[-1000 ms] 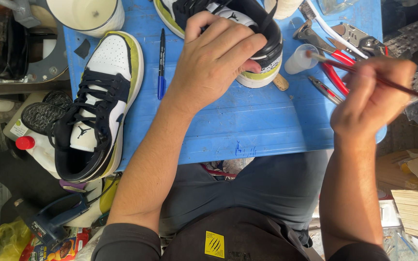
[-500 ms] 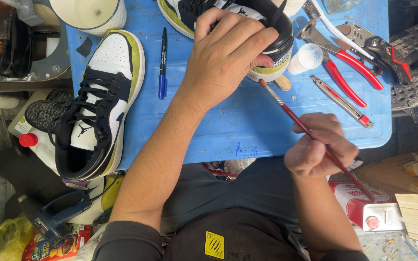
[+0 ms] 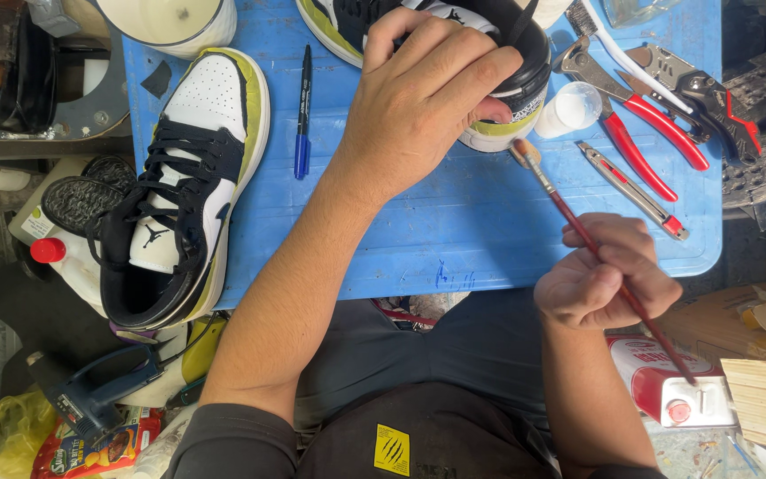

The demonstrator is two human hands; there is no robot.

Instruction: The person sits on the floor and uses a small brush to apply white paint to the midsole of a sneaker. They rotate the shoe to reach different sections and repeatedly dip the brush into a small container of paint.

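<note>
1. The left hand (image 3: 423,98) is gripping a sneaker (image 3: 489,53) on the blue table (image 3: 454,248).
2. The right hand (image 3: 605,275) is pinching a paintbrush (image 3: 578,222) near it.
3. Pliers (image 3: 640,133), a pen (image 3: 303,111) and a second sneaker (image 3: 188,186) are lying around.

Two sneakers: one at nine o'clock (image 3: 183,191), one at twelve (image 3: 489,53). One brush (image 3: 609,270). One pen (image 3: 302,111). Two red pliers (image 3: 631,124) (image 3: 702,93) at two o'clock.
</note>
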